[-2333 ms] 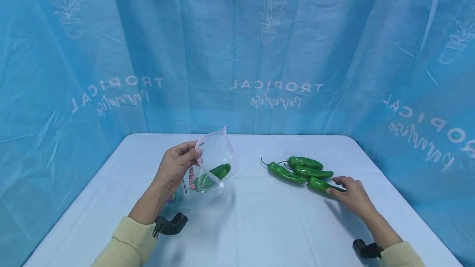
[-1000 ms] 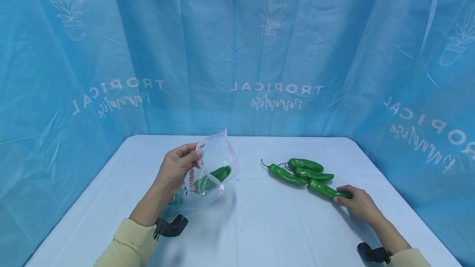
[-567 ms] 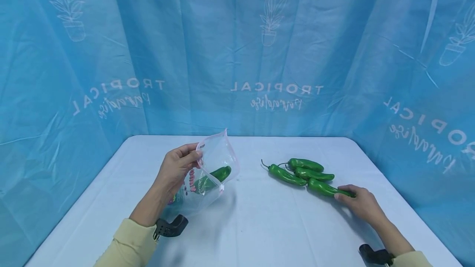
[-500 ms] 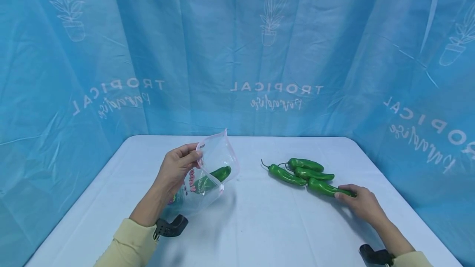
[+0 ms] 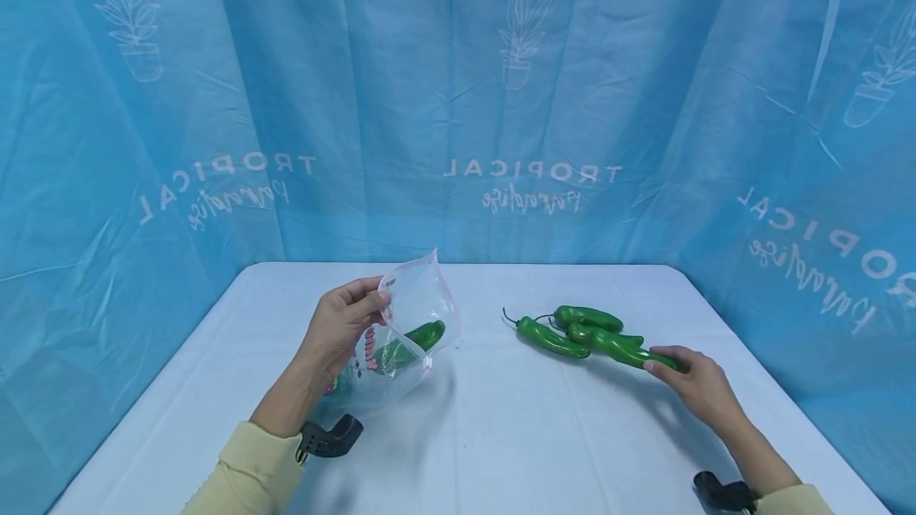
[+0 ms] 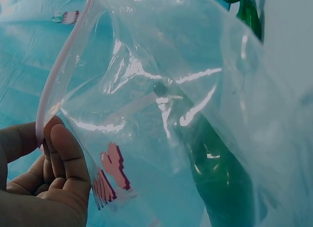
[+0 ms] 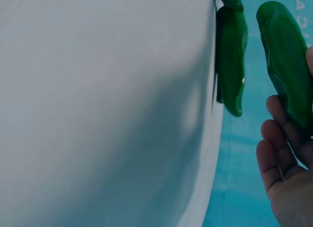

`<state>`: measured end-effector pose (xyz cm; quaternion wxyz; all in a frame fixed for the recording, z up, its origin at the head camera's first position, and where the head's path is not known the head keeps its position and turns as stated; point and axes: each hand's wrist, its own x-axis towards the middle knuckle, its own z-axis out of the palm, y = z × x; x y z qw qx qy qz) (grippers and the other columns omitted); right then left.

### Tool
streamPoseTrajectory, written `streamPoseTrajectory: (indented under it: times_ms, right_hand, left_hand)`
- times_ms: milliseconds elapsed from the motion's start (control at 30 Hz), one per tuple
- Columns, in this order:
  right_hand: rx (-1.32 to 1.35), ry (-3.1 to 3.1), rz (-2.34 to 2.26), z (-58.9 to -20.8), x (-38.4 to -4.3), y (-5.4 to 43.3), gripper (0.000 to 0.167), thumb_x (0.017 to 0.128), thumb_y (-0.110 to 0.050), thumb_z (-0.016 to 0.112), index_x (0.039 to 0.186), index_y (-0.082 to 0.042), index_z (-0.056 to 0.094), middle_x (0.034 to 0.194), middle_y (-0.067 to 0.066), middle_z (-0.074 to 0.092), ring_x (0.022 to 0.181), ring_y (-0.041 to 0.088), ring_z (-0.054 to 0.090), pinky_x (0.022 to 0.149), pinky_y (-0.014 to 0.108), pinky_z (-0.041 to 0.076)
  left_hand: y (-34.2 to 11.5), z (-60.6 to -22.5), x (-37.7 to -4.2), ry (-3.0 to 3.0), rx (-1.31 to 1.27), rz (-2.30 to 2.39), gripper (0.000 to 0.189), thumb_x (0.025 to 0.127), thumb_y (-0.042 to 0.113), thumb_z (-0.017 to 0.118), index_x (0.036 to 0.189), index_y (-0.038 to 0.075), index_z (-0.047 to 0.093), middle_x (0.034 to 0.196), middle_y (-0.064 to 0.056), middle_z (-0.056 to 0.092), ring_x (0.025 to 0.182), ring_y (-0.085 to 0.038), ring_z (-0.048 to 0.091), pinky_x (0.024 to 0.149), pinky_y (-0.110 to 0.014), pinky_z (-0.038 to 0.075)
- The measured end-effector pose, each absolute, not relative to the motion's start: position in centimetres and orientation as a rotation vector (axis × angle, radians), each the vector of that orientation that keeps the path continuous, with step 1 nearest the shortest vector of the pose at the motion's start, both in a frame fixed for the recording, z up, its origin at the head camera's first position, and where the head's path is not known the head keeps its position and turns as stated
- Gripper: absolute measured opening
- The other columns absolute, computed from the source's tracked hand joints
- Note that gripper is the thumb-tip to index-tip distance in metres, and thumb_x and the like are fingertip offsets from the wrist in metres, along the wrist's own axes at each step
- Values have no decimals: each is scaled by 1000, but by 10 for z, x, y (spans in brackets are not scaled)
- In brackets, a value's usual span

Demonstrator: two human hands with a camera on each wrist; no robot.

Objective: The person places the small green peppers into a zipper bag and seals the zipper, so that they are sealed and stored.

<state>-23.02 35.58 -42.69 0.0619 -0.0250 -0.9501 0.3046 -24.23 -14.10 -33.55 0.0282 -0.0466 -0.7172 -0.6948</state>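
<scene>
My left hand (image 5: 342, 324) pinches the pink-edged rim of a clear plastic zip bag (image 5: 422, 284), whose mouth gapes toward the right. Inside the bag lies a green chili pepper (image 5: 427, 333), also visible through the film in the left wrist view. At the right, my right hand (image 5: 697, 388) holds another green chili pepper (image 5: 615, 350) by one end, between thumb and fingers. The right wrist view shows this held pepper (image 7: 283, 56) above the tabletop. Just behind it are more green chili peppers, one (image 5: 551, 338) at the left and one (image 5: 588, 317) at the back.
A third loose pepper (image 5: 635, 338) is mostly hidden behind the held one. The white-covered table (image 5: 515, 435) has rounded back corners. Blue printed curtains (image 5: 458, 102) enclose it at the back and both sides. Each wrist wears a black camera mount (image 5: 329, 435).
My right hand took hold of the front pepper's end and slid along it to the right. The pepper has now risen off the table, its shadow falling apart from it. The left hand stays put.
</scene>
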Motion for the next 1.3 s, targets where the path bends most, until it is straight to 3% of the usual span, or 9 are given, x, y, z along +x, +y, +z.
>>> streamPoseTrajectory:
  times_ms: [233,667,867,1100,1300]
  right_hand:
    - [-46,-2813,980,-419,-228,341,70,86,-58,57,127,-1,56,120,23,59,102,31,59,76,40,53]
    - [44,-2741,966,-402,-224,310,62,86,-53,59,125,-5,58,119,20,60,103,30,56,70,31,49]
    - [128,-2692,987,-391,-221,291,51,87,-43,63,124,-8,60,117,18,58,100,27,52,70,30,46]
    - [205,-2655,1033,-383,-217,271,46,86,-39,66,123,-11,61,116,16,57,101,28,53,75,33,47]
    - [295,-2613,1044,-379,-219,255,45,85,-38,67,121,-12,62,108,14,57,95,24,53,69,26,47]
  left_hand:
    - [-141,-335,-242,-2205,-155,-2157,44,92,22,62,128,-1,53,106,-4,64,81,-9,60,77,-19,51]
    - [-140,-335,-242,-2211,-155,-2150,44,91,24,62,127,0,54,104,-2,64,81,-10,60,77,-20,51]
    - [-141,-335,-240,-2209,-163,-2149,45,92,24,61,128,-1,53,103,-2,64,81,-10,59,78,-20,51]
    - [-140,-335,-240,-2223,-140,-2149,43,92,24,62,127,1,54,108,-6,62,82,-10,60,78,-21,51]
    - [-139,-335,-240,-2223,-135,-2146,41,91,23,62,127,3,54,111,-9,61,83,-10,60,79,-20,51]
